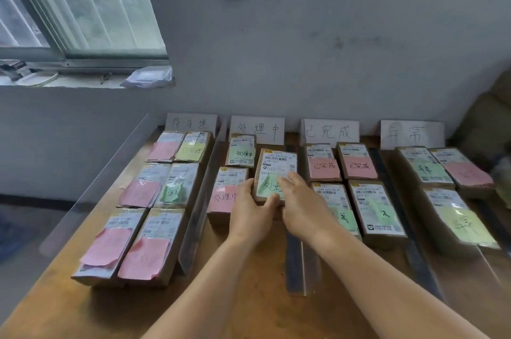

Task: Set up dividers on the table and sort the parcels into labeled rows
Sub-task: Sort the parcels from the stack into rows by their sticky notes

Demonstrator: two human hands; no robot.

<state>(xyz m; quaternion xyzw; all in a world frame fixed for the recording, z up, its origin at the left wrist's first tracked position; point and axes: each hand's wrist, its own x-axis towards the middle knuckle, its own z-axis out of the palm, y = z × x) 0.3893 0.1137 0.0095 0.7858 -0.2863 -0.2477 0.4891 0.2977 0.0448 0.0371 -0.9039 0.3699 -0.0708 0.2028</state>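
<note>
Both hands grip 1 parcel (pixel 276 172) with a green note, in the 2nd row from the left, just past the bench (pixel 249 297) centre toward 12 o'clock. The left hand (pixel 253 207) curls around the parcel's near left corner, thumb on its left edge, fingers partly closed. The right hand (pixel 300 201) lies over the near right corner, fingers (pixel 290 181) bent onto the green note. The parcel sits tilted, its near end raised above the bench. At its 9 o'clock, touching the left hand, lies a parcel with a pink note (pixel 225 197). At 12 o'clock stands a label card (pixel 257 128). A clear divider (pixel 301 264) runs along at 3 o'clock.
</note>
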